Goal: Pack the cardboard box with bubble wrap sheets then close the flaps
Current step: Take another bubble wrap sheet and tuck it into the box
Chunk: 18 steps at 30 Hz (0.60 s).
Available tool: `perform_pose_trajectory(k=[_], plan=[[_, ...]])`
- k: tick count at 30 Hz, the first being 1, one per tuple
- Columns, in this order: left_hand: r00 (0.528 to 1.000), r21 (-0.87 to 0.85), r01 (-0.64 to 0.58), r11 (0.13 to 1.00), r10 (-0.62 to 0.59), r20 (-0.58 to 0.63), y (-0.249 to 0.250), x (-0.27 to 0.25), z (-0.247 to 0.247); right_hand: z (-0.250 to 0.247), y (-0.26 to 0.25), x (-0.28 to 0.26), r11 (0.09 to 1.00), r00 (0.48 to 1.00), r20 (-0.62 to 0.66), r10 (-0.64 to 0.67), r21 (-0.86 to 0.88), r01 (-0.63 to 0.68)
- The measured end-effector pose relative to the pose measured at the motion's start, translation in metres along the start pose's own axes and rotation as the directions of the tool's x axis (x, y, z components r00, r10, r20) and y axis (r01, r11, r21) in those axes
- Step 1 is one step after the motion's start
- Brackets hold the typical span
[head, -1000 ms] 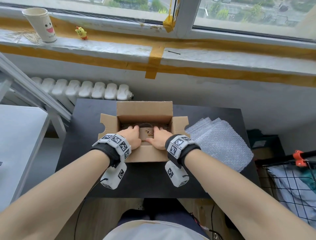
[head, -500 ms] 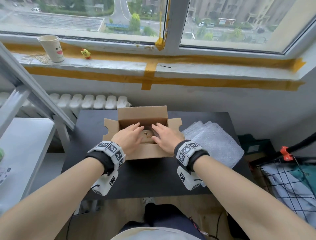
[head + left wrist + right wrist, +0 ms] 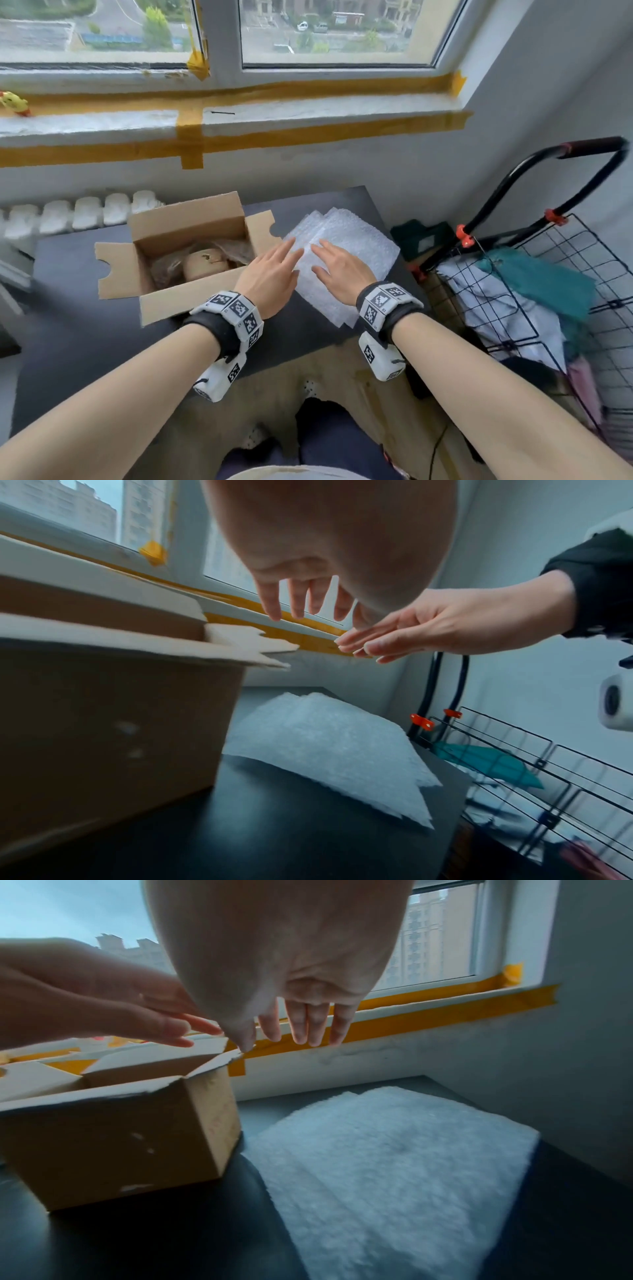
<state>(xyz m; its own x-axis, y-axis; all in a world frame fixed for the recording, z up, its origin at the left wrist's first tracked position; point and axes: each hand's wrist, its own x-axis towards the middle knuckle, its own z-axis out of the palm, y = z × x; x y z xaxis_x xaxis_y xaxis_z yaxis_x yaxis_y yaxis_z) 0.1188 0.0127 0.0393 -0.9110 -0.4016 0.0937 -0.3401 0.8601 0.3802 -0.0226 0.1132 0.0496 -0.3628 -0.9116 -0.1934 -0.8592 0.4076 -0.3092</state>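
The cardboard box point(image 3: 161, 305) stands on the black table point(image 3: 78, 329) with all flaps open; brown items lie inside it. Right of it lies a stack of white bubble wrap sheets point(image 3: 363, 246), also seen as the bubble wrap stack point(image 3: 329, 750) and the same stack point(image 3: 394, 1172) from the wrists. My left hand point(image 3: 270, 274) and right hand point(image 3: 339, 267) hover side by side above the stack's near edge, fingers straight, holding nothing. The wrist views show the left hand point(image 3: 301, 599) and right hand point(image 3: 304, 1020) in the air, well above the sheets.
A black wire cart point(image 3: 534, 308) holding cloths stands close to the table's right edge. The windowsill with yellow tape point(image 3: 239, 137) runs behind. A white radiator point(image 3: 68, 216) sits behind the table at left.
Both hands have left the box opening and moved right, over the bubble wrap stack. My head has turned right, so the box now lies left of centre.
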Motion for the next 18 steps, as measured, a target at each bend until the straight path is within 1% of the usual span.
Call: perform_pose_trajectory(k=[3,7,12,15,18], plan=[[0.998,-0.001,-0.021,1.000,0.021,0.061,0.019,0.016,0.021,0.004,0.034,-0.004,0.997,0.997,0.028,0.073,0.006,-0.073],[0.986,0.026,0.009,1.000,-0.013,0.163,0.028,0.045,0.049,0.012,0.077,0.004,0.993,0.992,0.067,0.111,0.018,-0.113],[0.962,0.109,0.045,0.993,-0.073,0.265,0.024,0.080,0.085,0.028,0.128,0.022,0.998,0.991,0.118,0.060,-0.017,-0.058],[0.921,0.154,0.100,0.983,-0.150,0.359,0.019,0.096,0.101,0.039,0.154,0.029,1.000,0.987,0.159,0.020,-0.024,-0.017],[0.879,0.173,0.161,0.972,-0.221,0.422,0.015,0.103,0.113,0.049,0.172,0.032,1.000,0.980,0.198,-0.015,-0.023,0.020]])
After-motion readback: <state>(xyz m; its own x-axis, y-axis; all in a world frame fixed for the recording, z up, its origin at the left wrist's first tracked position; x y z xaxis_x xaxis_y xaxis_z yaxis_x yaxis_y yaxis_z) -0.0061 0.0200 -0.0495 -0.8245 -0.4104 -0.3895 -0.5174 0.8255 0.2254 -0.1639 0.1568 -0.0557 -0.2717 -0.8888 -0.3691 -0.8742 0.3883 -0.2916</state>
